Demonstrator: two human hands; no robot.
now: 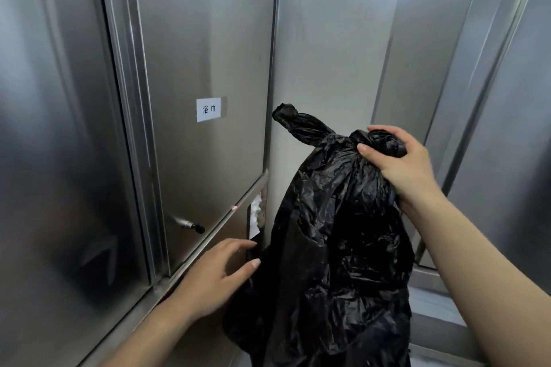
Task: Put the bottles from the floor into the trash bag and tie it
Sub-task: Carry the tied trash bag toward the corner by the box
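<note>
Here the right hand [402,167] is grasping the knotted top of the black trash bag [337,247], while the left hand [217,274] is released, fingers spread, just beside the bag.

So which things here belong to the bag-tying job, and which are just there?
Job: crinkled black plastic trash bag, its knotted top gripped by the right hand; left hand open beside it.
Just there: steel cabinet door, white paper label, small lock.
</note>
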